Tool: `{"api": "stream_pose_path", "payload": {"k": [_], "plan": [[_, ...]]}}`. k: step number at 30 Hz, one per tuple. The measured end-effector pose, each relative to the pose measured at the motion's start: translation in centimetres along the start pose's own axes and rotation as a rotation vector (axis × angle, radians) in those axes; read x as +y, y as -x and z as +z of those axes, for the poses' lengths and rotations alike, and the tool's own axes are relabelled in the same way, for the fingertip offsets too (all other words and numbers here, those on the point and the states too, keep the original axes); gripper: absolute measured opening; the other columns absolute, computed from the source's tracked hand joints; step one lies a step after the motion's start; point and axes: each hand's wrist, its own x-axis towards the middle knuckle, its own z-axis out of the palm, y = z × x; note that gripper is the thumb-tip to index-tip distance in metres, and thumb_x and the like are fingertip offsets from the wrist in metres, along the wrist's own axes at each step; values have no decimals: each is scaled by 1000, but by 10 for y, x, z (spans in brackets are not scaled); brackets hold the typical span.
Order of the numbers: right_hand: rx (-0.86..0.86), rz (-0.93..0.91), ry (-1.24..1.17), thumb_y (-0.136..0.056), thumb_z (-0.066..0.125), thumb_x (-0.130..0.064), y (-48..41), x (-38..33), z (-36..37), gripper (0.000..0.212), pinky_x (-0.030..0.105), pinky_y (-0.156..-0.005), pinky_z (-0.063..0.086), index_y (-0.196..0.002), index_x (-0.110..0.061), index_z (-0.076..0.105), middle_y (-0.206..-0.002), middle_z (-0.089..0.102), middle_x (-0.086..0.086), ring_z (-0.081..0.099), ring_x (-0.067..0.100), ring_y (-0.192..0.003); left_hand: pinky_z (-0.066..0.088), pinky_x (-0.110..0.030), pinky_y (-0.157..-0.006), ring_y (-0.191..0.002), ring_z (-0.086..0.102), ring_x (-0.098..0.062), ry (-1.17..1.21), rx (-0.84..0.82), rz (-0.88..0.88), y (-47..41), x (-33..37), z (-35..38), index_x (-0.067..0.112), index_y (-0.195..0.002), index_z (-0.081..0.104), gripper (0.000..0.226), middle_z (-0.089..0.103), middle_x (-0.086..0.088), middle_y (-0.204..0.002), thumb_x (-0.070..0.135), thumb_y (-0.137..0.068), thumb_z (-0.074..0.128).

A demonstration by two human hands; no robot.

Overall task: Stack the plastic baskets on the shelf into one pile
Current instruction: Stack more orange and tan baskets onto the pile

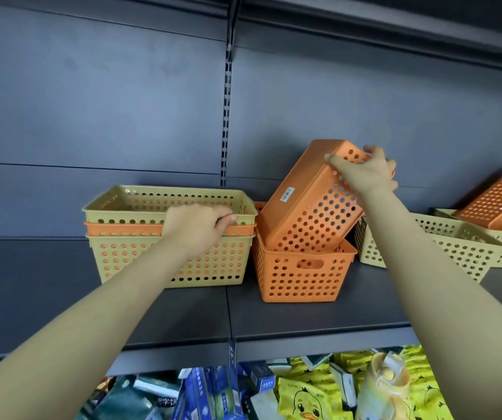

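A pile of three nested baskets [140, 204], beige over orange over beige, stands at the shelf's left. My left hand [196, 227] grips the front rim of that pile. Right of it an upright orange basket [301, 274] stands on the shelf. A second orange basket [310, 204] leans tilted in its mouth, bottom facing me, with a white label. My right hand [368, 171] holds this tilted basket by its upper corner. Further right lie a beige basket [456, 247] and another beige one with an orange basket [498, 198] tipped in it.
The dark grey shelf [304, 319] has a metal back panel and a slotted upright [227, 116] in the middle. Another shelf edge [395, 28] runs overhead. Below the shelf lie yellow duck-print packets [310, 395] and blue boxes [207, 392].
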Motion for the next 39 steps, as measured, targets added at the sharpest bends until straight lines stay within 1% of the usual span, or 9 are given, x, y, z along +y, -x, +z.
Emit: {"api": "stream_pose_path", "payload": {"k": [4, 12, 16, 21, 26, 28, 32, 36, 39], "plan": [[99, -101, -80, -64, 72, -63, 6, -15, -9, 79, 34, -83, 28, -130, -26, 51, -137, 39, -1, 35, 33, -127, 39, -23, -59, -78, 64, -10, 59, -36, -31, -1, 0, -3, 43, -111, 65, 47, 70, 12, -81, 56, -100, 22], [307, -419, -333, -57, 71, -63, 30, -62, -29, 75, 45, -109, 30, -119, -24, 52, -128, 44, -2, 52, 15, -115, 40, -33, -78, -107, 63, -20, 265, -148, -214, -4, 3, -17, 29, -136, 50, 65, 71, 7, -107, 63, -97, 10], [281, -463, -506, -63, 74, -54, 49, -72, -28, 71, 39, -105, 39, -121, -21, 51, -128, 43, 1, 51, 11, -111, 31, -48, -111, -134, 46, -26, 1043, -189, -506, -12, -6, -43, 28, -152, 26, 79, 43, 3, -152, 75, -90, 18], [53, -533, -580, -70, 69, -52, 76, -73, -1, 70, 39, -106, 39, -127, -19, 45, -131, 41, 7, 46, 17, -122, 52, -38, -80, -98, 64, -22, 1711, -30, -693, -21, -41, -73, 26, -148, 38, 73, 55, -5, -136, 70, -93, 20], [-313, -618, -398, -75, 68, -37, 81, -62, 27, 75, 48, -111, 34, -139, -43, 30, -142, 40, -5, 37, 16, -134, 49, -39, -76, -73, 68, -12, 1810, 248, -703, -13, -88, -90, 29, -96, 58, 46, 67, 2, -96, 63, -97, 26], [-493, -566, -332, -72, 69, -38, 82, -59, 34, 84, 49, -111, 33, -144, -48, 25, -149, 36, -7, 33, 15, -139, 50, -40, -76, -62, 70, -7, 1816, 309, -690, -11, -110, -95, 30, -96, 62, 48, 74, 9, -79, 64, -96, 27], [-679, -349, -469, -63, 65, -67, 97, -62, 49, 97, 36, -103, 37, -144, -30, 26, -149, 39, -7, 44, 12, -129, 55, -37, -64, -96, 68, -21, 1716, 278, -699, -10, -144, -87, 15, -133, 49, 62, 68, -4, -123, 60, -91, 51], [-748, -197, -431, -37, 56, -95, 103, -60, 68, 124, 48, -116, 22, -139, -33, 24, -149, 35, -5, 35, 16, -136, 54, -37, -73, -99, 65, -21, 1668, 283, -624, -1, -156, -75, 8, -126, 42, 50, 62, -9, -125, 46, -95, 54], [-739, -166, -436, -50, 65, -85, 105, -51, 82, 114, 55, -110, 34, -143, -41, 16, -130, 58, -3, 53, 22, -124, 50, -35, -91, -101, 65, -14, 1563, 253, -538, 9, -164, -68, 11, -125, 45, 40, 65, -5, -118, 40, -98, 52]]}}
